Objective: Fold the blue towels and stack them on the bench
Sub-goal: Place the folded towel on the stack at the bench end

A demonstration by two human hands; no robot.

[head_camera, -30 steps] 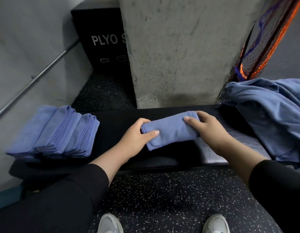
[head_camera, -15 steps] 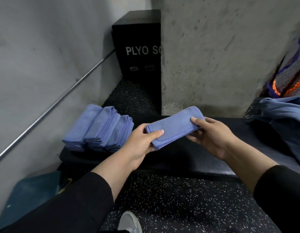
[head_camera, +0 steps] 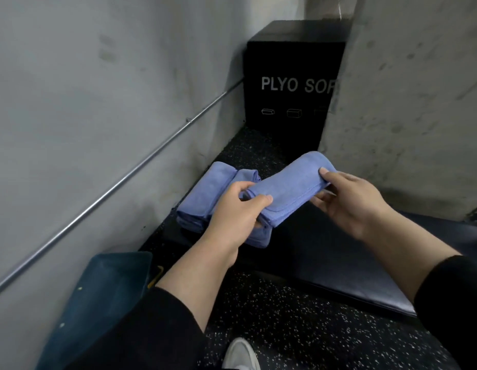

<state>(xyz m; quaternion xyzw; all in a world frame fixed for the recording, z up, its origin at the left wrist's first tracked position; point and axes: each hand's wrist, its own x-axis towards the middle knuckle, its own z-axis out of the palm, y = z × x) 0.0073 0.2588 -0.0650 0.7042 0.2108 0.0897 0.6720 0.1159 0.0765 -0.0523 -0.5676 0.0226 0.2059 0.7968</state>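
Observation:
A folded blue towel (head_camera: 290, 188) hangs in the air above the black bench (head_camera: 338, 252), tilted up to the right. My left hand (head_camera: 232, 212) grips its near left end, thumb on top. My right hand (head_camera: 349, 198) pinches its right end, thumb on top and fingers underneath. Just behind and below my left hand, a stack of folded blue towels (head_camera: 205, 193) lies on the bench's left end, partly hidden by that hand and the held towel.
A grey wall with a metal rail (head_camera: 119, 182) runs along the left. A black plyo box (head_camera: 293, 84) stands behind the bench, a concrete pillar (head_camera: 408, 102) at the right. A dark teal pad (head_camera: 98, 297) leans at lower left. Speckled floor and my shoe (head_camera: 241, 353) lie below.
Both hands have lifted the folded towel off the bench and carried it left, up to the stack. The view has swung left, so the unfolded towel pile at the right is out of sight.

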